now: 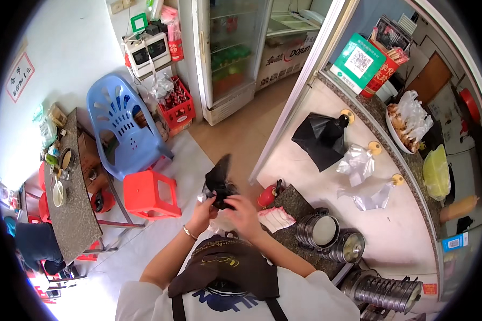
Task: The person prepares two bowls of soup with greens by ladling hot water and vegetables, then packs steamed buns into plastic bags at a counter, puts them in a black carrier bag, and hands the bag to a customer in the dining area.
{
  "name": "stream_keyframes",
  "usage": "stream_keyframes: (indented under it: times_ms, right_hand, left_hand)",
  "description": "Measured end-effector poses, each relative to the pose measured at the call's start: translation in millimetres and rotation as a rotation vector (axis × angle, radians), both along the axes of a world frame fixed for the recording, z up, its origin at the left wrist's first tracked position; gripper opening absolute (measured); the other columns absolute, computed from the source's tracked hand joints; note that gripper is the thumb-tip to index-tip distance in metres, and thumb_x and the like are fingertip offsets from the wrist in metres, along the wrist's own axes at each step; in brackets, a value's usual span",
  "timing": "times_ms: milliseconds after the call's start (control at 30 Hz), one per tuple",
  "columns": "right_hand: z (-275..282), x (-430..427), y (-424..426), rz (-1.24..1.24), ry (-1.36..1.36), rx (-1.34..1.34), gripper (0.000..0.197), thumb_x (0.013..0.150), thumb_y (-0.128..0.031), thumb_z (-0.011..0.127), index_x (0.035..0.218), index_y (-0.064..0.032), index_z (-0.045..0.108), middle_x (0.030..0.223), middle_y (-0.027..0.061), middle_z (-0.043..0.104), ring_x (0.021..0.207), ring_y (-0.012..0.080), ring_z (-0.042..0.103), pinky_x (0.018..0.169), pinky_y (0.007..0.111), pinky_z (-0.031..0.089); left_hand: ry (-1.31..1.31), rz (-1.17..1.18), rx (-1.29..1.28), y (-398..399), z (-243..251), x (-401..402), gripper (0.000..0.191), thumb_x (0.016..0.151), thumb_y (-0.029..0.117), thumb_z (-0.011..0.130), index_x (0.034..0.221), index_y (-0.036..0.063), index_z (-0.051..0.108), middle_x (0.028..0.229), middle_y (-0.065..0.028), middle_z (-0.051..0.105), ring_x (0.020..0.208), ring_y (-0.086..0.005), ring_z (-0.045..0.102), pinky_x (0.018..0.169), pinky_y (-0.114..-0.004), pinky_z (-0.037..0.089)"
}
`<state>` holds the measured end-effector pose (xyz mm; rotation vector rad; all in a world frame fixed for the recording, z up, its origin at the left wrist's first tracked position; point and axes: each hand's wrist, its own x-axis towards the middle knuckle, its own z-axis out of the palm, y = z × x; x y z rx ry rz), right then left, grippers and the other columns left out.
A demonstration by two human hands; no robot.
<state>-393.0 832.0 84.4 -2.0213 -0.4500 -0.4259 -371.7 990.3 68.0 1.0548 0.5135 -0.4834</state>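
Note:
Both hands are in front of my apron, at the middle of the head view. My left hand (203, 214), with a bangle at its wrist, grips a black plastic bag (219, 180) between thumb and fingers. My right hand (243, 214) has its fingers spread at the bag's lower right side; whether it pinches the bag is unclear. Something pale and clear, perhaps a thin plastic bag (221, 222), shows below the hands. Just right of them lies a pink-and-white cloth or pack (276, 219) on the stone counter, near a red fire extinguisher (267, 196).
Stacked metal steamers (323, 230) stand at the right. Black bags (321, 138) and clear bags (356, 163) hang on the counter wall. A red stool (144, 196) and blue plastic chair (124, 124) stand left, beside a stone-topped table (74, 208). Another person (38, 242) is at the far left.

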Motion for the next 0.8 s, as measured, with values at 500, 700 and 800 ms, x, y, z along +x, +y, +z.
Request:
stream_keyframes:
  times_ms: [500, 700, 800]
  right_hand:
    - [-53, 61, -70, -0.156, 0.627, 0.648, 0.025, 0.080, -0.021, 0.067, 0.069, 0.0001, 0.058, 0.060, -0.0016, 0.052, 0.057, 0.0072, 0.045, 0.052, 0.023, 0.037]
    - [9, 53, -30, 0.072, 0.381, 0.142, 0.015, 0.077, -0.009, 0.068, 0.083, 0.0017, 0.060, 0.067, 0.0041, 0.059, 0.060, 0.0088, 0.053, 0.057, 0.024, 0.045]
    - [-1, 40, 0, 0.239, 0.376, -0.048, 0.017, 0.075, -0.007, 0.070, 0.084, 0.0015, 0.059, 0.073, 0.0048, 0.062, 0.065, 0.0097, 0.056, 0.058, 0.024, 0.046]
  left_hand:
    - [-0.274, 0.018, 0.137, 45, 19, -12, 0.019, 0.085, 0.022, 0.063, 0.073, 0.0126, 0.051, 0.054, 0.0078, 0.034, 0.043, -0.0036, 0.028, 0.040, -0.023, 0.021]
    - [-0.524, 0.064, 0.381, 26, 39, -20, 0.031, 0.080, 0.012, 0.067, 0.108, 0.0016, 0.058, 0.059, 0.0089, 0.040, 0.052, -0.0020, 0.037, 0.047, -0.020, 0.030]
    - [-0.659, -0.259, 0.375, 20, 41, -10, 0.013, 0.079, 0.008, 0.065, 0.088, 0.0006, 0.060, 0.067, 0.0073, 0.051, 0.061, -0.0021, 0.044, 0.052, -0.019, 0.035]
